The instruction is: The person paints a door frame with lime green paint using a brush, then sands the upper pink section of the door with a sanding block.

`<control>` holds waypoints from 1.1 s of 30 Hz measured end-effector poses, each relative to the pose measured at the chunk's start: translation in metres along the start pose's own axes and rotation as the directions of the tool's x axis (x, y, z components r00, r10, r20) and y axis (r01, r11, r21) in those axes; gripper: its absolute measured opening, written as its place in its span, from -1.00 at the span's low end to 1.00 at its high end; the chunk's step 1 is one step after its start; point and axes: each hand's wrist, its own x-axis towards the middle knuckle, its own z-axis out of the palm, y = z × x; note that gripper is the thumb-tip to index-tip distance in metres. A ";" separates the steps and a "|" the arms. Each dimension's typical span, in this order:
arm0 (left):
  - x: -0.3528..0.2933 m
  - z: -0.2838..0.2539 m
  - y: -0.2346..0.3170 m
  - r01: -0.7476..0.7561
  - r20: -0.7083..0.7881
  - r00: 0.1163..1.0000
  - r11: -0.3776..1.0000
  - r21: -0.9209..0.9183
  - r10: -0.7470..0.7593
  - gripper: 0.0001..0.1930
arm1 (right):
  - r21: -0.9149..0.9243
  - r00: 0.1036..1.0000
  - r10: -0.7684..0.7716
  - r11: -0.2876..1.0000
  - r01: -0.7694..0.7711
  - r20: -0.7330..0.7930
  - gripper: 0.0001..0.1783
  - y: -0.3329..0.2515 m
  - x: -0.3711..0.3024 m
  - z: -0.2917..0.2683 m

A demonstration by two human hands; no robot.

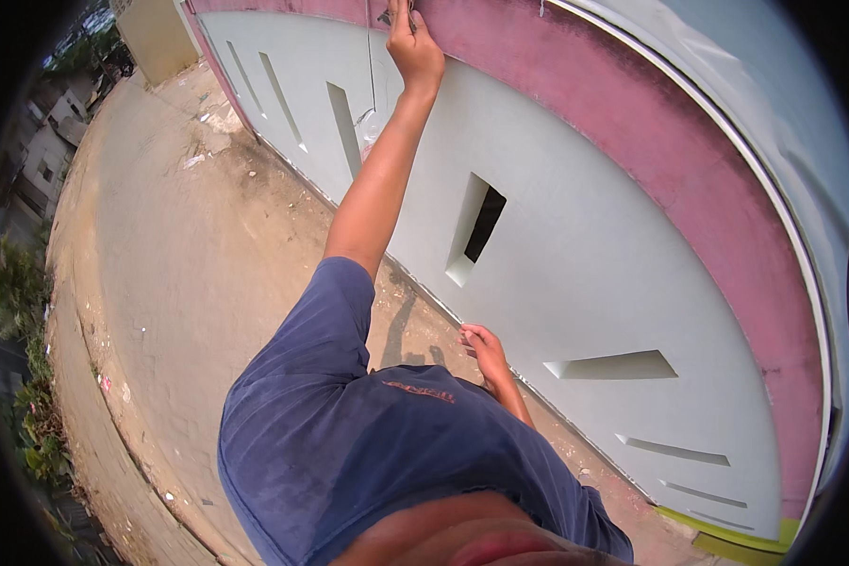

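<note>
My left arm stretches up to the pink band (538,80) along the top of a pale wall. There my left hand (415,57) is closed, cut off by the upper edge of the picture. Small dark bits show at its fingers, too little to name. Just left of it a thin dark cord (371,66) runs down the wall to a clear plastic bag (369,130). Low in front of my body, my right hand (484,353) hovers by the wall's foot. Its fingers are loosely bent and a little apart, with nothing visible in them.
Slanted slots pierce the pale wall (575,255), one a dark opening (485,224). A sandy paved lane (179,283) with scattered litter runs along my left. Green plants (33,415) and buildings line its far side. A pale sheet (774,85) rises beyond the wall's top.
</note>
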 end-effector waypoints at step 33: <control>0.059 0.008 -0.007 -0.131 0.108 0.986 0.991 0.018 0.128 -0.58 | 0.022 0.995 -0.092 0.995 0.093 -0.029 -0.63 0.000 0.016 -0.001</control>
